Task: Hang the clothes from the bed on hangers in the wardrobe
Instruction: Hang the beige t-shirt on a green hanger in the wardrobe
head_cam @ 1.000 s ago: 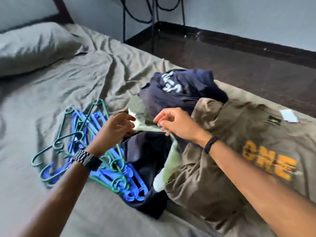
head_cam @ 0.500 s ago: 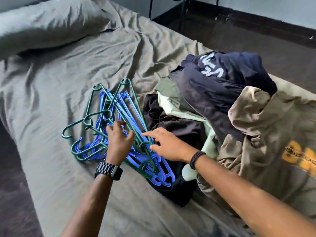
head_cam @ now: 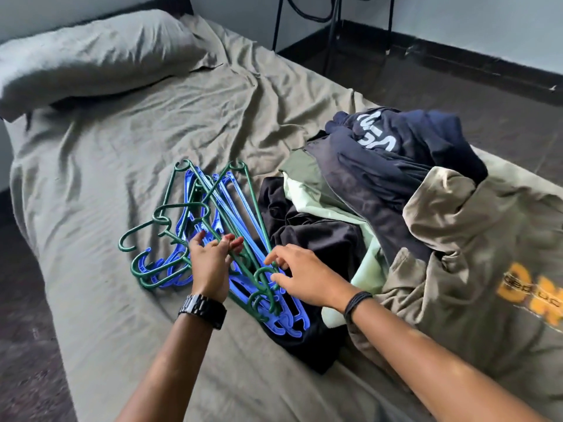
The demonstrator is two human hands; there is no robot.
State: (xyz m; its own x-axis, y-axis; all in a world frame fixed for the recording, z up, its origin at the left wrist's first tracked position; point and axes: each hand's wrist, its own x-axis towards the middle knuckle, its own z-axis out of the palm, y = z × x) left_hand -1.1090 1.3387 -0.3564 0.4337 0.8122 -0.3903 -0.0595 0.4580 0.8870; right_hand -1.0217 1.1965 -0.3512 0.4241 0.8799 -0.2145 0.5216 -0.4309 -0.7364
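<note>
A tangle of green and blue plastic hangers (head_cam: 213, 202) lies on the olive bed sheet (head_cam: 122, 147). My left hand (head_cam: 210, 266) lies on the pile, fingers curled round the bar of a green hanger. To its right, my right hand (head_cam: 301, 275) touches a green hanger hook with spread fingertips. Right of the hangers is a heap of clothes: a black garment (head_cam: 313, 236), a pale green one (head_cam: 310, 196), a navy shirt with white letters (head_cam: 396, 153) and a khaki shirt with orange print (head_cam: 472, 269). The wardrobe is out of view.
A pillow (head_cam: 91, 56) lies at the head of the bed, far left. Black metal legs with cables (head_cam: 335, 25) stand on the dark floor (head_cam: 457, 86) beyond the bed. The bed's left edge drops to the floor.
Both hands have left the clothes heap and moved left onto the hangers. My left hand has closed on a green hanger and my right hand has reached the hook.
</note>
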